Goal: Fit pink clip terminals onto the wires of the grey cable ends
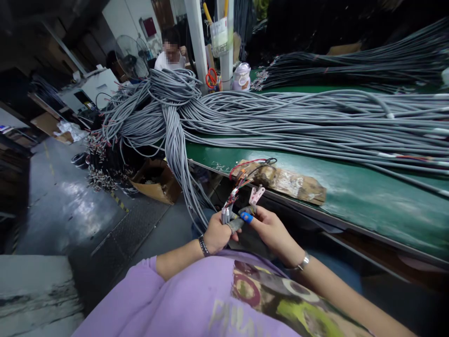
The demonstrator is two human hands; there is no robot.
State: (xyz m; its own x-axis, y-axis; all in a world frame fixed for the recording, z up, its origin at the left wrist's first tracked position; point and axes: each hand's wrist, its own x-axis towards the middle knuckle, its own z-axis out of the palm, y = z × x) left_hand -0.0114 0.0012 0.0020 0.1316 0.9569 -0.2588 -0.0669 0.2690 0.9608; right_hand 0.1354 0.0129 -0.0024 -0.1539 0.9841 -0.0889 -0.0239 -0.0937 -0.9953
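My left hand [216,234] is closed round the end of a grey cable [235,225], whose stripped coloured wires [234,194] fan upward from my fist. My right hand [271,230], a blue guard on one fingertip, pinches the same cable end from the right, just under a small pink tool or clip [257,194]. Both hands hover below the front edge of the green workbench [354,192]. Red and black wire ends [250,164] curl above them onto the bench.
A huge bundle of grey cables [280,117] lies across the bench and spills over its left end toward the floor. A taped cardboard block [287,182] sits at the bench edge. An open carton [156,180] stands on the floor. Another person [168,56] sits far behind.
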